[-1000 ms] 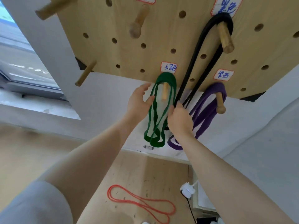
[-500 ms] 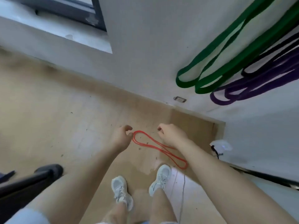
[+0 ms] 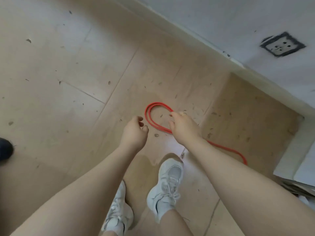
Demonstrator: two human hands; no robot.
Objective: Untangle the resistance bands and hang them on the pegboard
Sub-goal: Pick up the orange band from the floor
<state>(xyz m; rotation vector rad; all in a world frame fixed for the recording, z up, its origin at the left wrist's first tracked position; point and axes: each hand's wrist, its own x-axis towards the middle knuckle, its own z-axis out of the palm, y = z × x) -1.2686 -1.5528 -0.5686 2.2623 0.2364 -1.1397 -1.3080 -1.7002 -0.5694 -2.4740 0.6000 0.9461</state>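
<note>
Both hands are stretched down toward the floor, neither gripping anything. The left hand hangs with its fingers loosely curled, holding nothing, just to the left of the red loop. The right hand is spread wider, forefinger pointing at the curved end of the band and thumb apart below it; its fingertips are right at the band, but whether they actually touch it cannot be told. A thin ring shows on one finger of that hand.

One red resistance band lies on the floor: a narrow, flat rubbery strip doubled so two strands run side by side, bent into a rounded end near the hands. It passes under the right wrist and trails off to the right, ending in another bend beyond the forearm.

Two white lace-up sneakers stand below the arms, the right one ahead of the left.

The floor is pale tan boards or tiles with straight seams, dull and flecked with many small dark bits of debris; a darker brown patch fills the corner. One white wall meets it at a pale skirting, with a single socket set in a rough dark-edged cut-out.
</note>
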